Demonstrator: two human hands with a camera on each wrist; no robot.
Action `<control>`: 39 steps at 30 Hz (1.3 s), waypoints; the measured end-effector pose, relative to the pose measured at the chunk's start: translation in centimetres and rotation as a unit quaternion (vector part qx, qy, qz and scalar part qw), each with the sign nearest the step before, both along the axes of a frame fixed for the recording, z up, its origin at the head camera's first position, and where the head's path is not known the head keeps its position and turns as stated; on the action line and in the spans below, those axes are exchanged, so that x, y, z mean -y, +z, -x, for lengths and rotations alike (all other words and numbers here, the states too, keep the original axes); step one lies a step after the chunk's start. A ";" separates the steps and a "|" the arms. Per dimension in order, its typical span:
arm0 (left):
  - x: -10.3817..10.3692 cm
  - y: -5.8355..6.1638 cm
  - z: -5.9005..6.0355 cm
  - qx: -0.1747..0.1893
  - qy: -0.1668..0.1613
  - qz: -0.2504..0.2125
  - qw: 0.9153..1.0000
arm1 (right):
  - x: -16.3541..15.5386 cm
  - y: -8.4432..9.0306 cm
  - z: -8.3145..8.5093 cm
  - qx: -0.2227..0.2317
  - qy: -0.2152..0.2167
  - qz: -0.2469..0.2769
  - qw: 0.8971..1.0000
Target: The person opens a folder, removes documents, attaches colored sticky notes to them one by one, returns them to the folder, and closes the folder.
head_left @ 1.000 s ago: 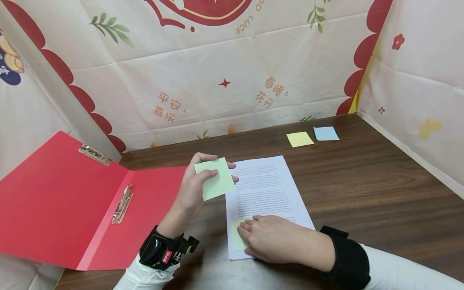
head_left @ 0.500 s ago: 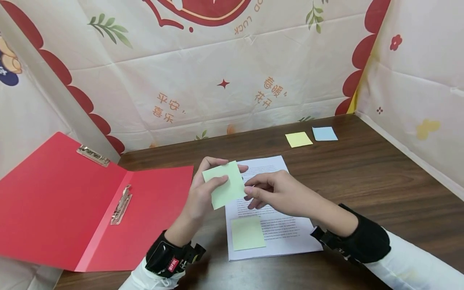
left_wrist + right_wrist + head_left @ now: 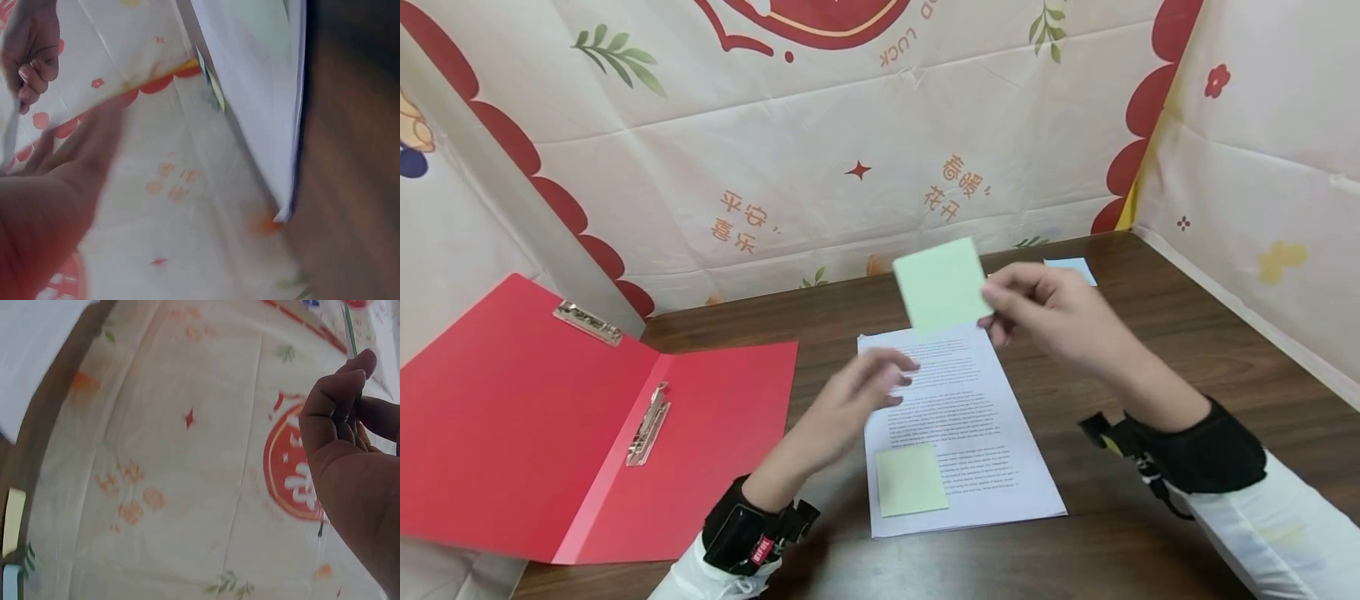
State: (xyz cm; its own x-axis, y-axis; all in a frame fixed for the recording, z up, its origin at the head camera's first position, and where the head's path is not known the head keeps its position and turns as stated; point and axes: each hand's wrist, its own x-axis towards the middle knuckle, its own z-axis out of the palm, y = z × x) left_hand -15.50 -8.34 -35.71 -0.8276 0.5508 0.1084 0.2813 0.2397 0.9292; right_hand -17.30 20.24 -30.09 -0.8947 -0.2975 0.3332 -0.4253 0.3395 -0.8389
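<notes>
My right hand (image 3: 1063, 321) pinches a pale green sticky note pad (image 3: 942, 283) by its right edge, raised above the far end of the printed papers (image 3: 958, 417). In the right wrist view the pad (image 3: 350, 328) appears edge-on between thumb and fingers. Over the left side of the papers hovers my left hand (image 3: 850, 408), holding nothing, its fingers loosely bent; it is blurred in the left wrist view. A yellow-green sticky note (image 3: 912, 480) lies on the lower left of the top sheet.
An open red folder (image 3: 722, 450) with metal clips (image 3: 649, 423) lies at the left of the wooden table (image 3: 1120, 533). A blue sticky pad (image 3: 1072, 268) sits at the back right, partly behind my right hand. A yellow pad (image 3: 14, 522) shows in the right wrist view. Printed cloth hangs behind.
My right hand came off the note on the papers, took the green pad from my left hand and lifted it to the right and away. My left hand let go of it.
</notes>
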 end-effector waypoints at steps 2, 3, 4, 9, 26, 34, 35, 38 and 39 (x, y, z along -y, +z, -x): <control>-0.4 -0.3 -0.9 -0.061 -0.020 0.193 0.979 | -1.3 0.4 0.6 -0.011 -0.041 0.008 0.999; -0.7 -0.5 -1.5 -0.099 -0.033 0.286 0.953 | -1.8 0.5 0.9 -0.014 -0.058 0.009 0.998; -1.1 -0.7 -2.2 -0.133 -0.048 0.367 0.920 | -2.1 0.5 1.4 -0.014 -0.074 0.010 0.997; -3.0 -2.0 -5.7 -0.250 -0.074 0.558 0.788 | -2.8 -0.7 5.6 0.039 -0.119 -0.003 0.992; -4.7 -4.0 -7.8 -0.266 -0.031 0.627 0.731 | -4.1 -7.1 16.2 0.205 -0.106 -0.106 0.967; -5.0 -4.4 -7.9 -0.256 -0.022 0.626 0.736 | -2.3 -8.7 19.0 0.260 -0.108 -0.163 0.946; -5.0 -4.5 -7.9 -0.259 -0.021 0.623 0.738 | -2.1 -8.8 19.2 0.252 -0.115 -0.195 0.941; -5.1 -4.5 -7.9 -0.264 -0.012 0.616 0.742 | -1.6 -9.2 19.8 0.199 -0.131 -0.324 0.915; -5.1 -4.5 -7.9 -0.267 -0.010 0.615 0.742 | -1.5 -9.2 19.8 0.179 -0.136 -0.364 0.904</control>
